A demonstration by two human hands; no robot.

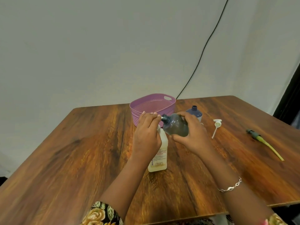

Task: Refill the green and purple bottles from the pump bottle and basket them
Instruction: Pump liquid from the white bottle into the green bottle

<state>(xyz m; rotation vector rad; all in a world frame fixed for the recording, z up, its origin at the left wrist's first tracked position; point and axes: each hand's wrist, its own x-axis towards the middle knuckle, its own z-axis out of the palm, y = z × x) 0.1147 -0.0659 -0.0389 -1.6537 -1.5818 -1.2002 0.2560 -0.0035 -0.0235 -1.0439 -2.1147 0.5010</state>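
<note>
Green bottle (176, 127): held above the worktop (81, 151), tilted on its side, with its open threaded neck pointing toward my left fingers (151, 116).

Surroundings:
- Basket (168, 109), purple and perforated, stands on the worktop just beyond my left fingers. Its mesh floor is visible.
- Purple bottle (194, 112) stands upright directly behind my right fingers (183, 115). It is uncapped, and my right hand (193, 132) partly hides it.
- White pump cap (216, 125) with its dip tube lies flat to the right of my right fingers, apart from them.
- Green sprayer cap (258, 138) with a yellow-green tube lies further right, well apart from both hands.
- A black cable (203, 51) runs down the wall behind the worktop.

Containers:
- Pump bottle (159, 156), white with a red-printed label, stands upright beneath my left hand (146, 135). I cannot tell its fill level.
- The green bottle is dark and translucent. I cannot tell its contents.

Fingers:
- My left fingers are curled over the top of the pump bottle. A white spout tip shows at my fingertips, right at the mouth of the green bottle.
- My right fingers wrap over the body of the green bottle, with the thumb underneath.
- A silver bracelet (230, 185) is on my right wrist.
</note>
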